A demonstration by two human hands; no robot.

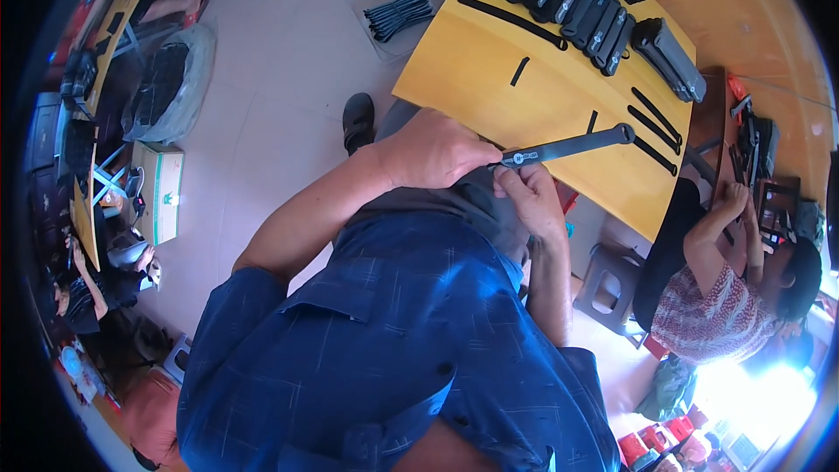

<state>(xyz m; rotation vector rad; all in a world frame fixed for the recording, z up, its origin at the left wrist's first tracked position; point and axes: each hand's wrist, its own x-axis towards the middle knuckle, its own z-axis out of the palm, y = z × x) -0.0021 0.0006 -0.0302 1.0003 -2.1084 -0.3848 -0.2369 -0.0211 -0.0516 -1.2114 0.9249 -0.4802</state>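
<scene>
A black strap [577, 147] with a ring at its far right end and a pale printed mark lies slantwise over the near edge of the yellow table [472, 61]. My left hand [441, 150] is closed, pinching the strap's near left end between thumb and fingers. Just below that end, my right hand [531, 197] is closed on the strap too, its fingertips partly hidden. Beyond my hands lie a short black strip [520, 71], a second short strip [592, 122], and several thin looped straps [654, 156].
Bundled black straps [594, 22] fill the table's far side, with a long strap [511, 22] beside them. A clear tray of straps [398, 16] sits on the floor. At right, a co-worker in a patterned top [721, 319] sits near a grey stool [612, 284].
</scene>
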